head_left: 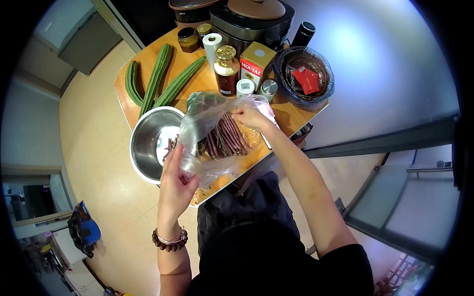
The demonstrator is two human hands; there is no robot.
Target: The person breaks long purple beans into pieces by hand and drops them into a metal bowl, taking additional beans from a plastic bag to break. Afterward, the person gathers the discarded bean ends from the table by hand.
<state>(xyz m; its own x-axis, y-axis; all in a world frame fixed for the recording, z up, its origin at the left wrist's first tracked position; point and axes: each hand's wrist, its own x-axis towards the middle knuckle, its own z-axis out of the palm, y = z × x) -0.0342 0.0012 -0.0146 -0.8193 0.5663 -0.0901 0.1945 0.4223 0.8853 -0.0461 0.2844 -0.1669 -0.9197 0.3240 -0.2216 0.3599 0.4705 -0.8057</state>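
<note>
"Why's the bag (190,129) open?"
"Perhaps to bare the beans (226,138) inside, on the table (181,60); left hand (175,185) rests spread against it; right hand (251,118), fingers curled at their ends, hold unclear"

You are standing at a wooden table with an orange-brown top and angled corners (200,81). Around it spreads a smooth, beige, slightly shiny floor (94,128). To your left, a plain pale wall (37,123) runs alongside, with a grey boxy cabinet (91,42) farther ahead. To your right, a broad, smooth, pale blue-grey surface (395,74) catches a bright bluish-white glare (348,37). Lower right, a dark-framed translucent panel (400,197) carries a horizontal metal bar (429,170).
</note>
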